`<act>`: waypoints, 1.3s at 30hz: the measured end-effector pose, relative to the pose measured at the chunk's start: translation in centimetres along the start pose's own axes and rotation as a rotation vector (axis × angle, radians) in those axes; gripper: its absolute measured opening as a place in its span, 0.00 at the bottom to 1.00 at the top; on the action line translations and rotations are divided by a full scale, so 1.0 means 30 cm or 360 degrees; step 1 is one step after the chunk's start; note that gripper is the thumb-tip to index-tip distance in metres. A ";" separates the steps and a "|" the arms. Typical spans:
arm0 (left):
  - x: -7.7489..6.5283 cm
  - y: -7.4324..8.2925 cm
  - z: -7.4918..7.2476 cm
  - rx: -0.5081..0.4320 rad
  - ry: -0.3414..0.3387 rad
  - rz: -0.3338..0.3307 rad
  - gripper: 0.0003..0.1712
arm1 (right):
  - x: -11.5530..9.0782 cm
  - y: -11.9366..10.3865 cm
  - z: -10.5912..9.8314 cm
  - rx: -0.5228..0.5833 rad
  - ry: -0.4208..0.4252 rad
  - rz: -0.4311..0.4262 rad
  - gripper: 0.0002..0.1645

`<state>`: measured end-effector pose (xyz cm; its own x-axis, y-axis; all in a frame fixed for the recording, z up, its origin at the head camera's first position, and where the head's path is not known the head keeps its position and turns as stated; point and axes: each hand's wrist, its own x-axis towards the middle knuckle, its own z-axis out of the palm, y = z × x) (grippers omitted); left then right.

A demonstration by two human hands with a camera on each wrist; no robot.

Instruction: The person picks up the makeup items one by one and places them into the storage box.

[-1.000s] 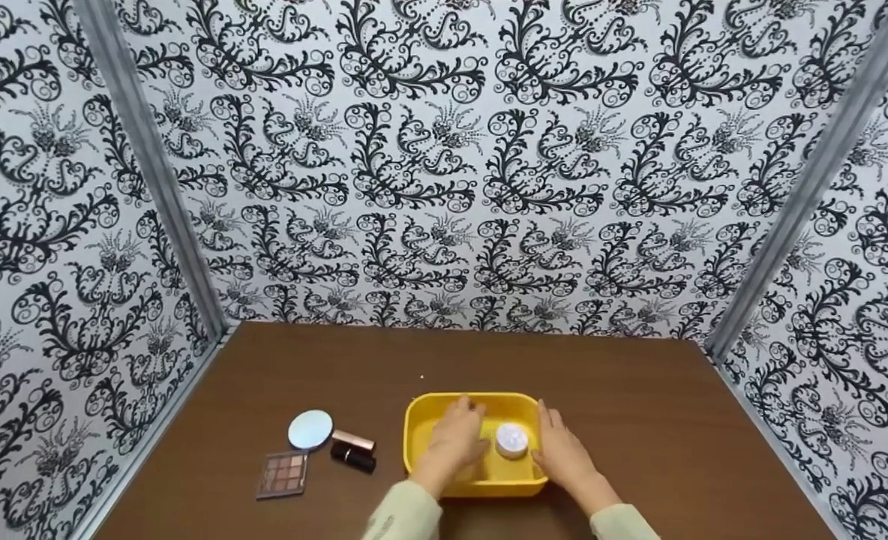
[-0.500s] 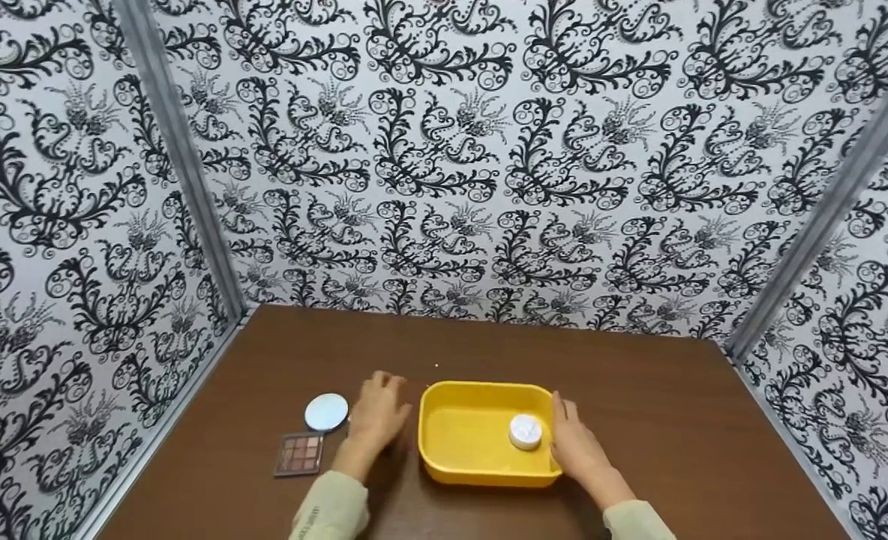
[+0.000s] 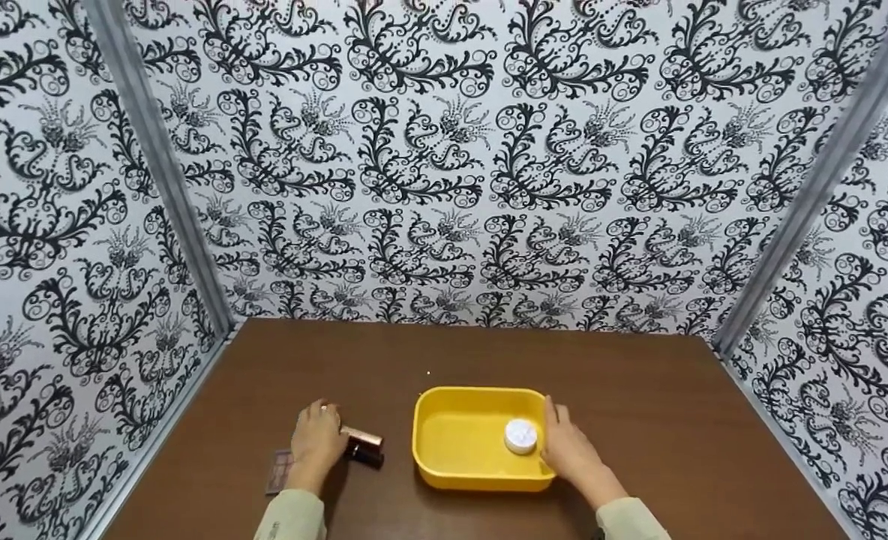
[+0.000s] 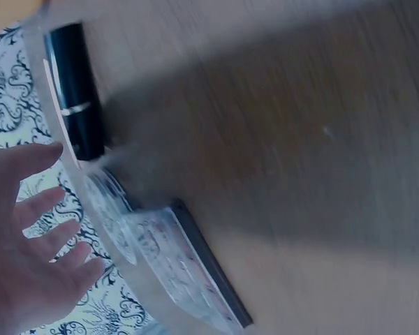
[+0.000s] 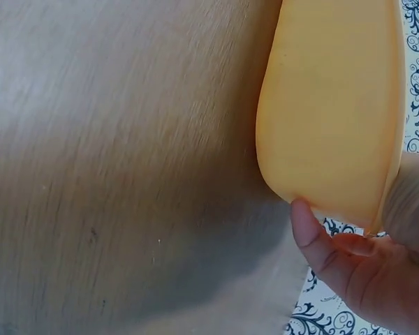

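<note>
The left hand could bump the black tube and the pink tube, just to its right, and make them roll. The round case near that hand might slip if it is picked up by its thin edge. If the right hand pulls hard, the yellow bin may slide. The left hand's fingers are spread and hold nothing; I can't tell if they touch the case. The palette is by that wrist. The right hand grips the bin's side. In the bin is one white tub, just left of the right hand.
</note>
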<state>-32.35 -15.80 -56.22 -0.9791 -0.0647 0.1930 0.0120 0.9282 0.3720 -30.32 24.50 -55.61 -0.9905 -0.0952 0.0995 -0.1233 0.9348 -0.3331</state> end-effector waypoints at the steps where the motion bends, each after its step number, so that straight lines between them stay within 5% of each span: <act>1: -0.003 -0.006 0.003 0.0018 -0.0005 0.0004 0.26 | -0.002 0.001 0.000 -0.0011 0.0007 -0.0002 0.51; 13: -0.001 -0.025 0.022 0.0001 0.0024 -0.0041 0.24 | -0.003 0.005 -0.008 -0.0066 -0.0034 0.0056 0.52; 33: 0.023 -0.071 0.027 -0.0182 -0.0066 -0.0286 0.40 | -0.006 -0.019 0.004 -0.0023 -0.0008 0.0032 0.51; 39: 0.041 -0.054 0.003 -0.0158 -0.0011 -0.0239 0.39 | -0.006 -0.017 -0.003 0.0000 -0.0027 0.0061 0.50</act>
<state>-33.59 -17.35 -56.67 -0.9727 -0.1970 0.1227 -0.1146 0.8674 0.4842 -30.08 24.06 -55.38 -0.9953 -0.0653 0.0708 -0.0855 0.9379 -0.3363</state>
